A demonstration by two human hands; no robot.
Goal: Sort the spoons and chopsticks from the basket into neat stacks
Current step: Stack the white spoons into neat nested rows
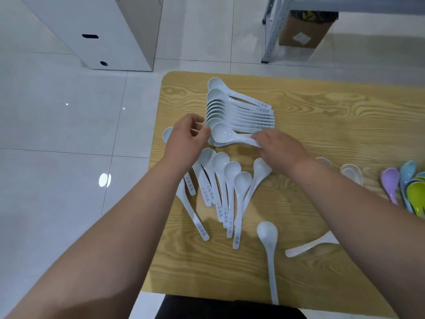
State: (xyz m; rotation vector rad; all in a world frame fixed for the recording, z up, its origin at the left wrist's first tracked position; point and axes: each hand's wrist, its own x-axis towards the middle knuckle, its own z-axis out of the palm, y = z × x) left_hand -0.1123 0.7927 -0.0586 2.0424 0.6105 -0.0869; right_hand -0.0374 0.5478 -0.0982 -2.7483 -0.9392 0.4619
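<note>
One white spoon [222,134], handle pinched in my right grip [280,148], is going onto the nested stack [230,107]; my left grip [184,140] hovers beside it, loosely curled and empty. Next, I seat it flush.

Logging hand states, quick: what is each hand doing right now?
Left hand: loosely curled by the bowl of the white spoon; grip cannot be told.
Right hand: holds that spoon's handle.

- stack of white spoons [239,111]: nested together, bowls to the left, handles to the right, on the far side of the table [322,125].
- loose white spoons [227,180]: fanned out in the middle, bowls facing up.
- colored spoons [411,187]: purple, blue and green, piled at the right edge.
</note>
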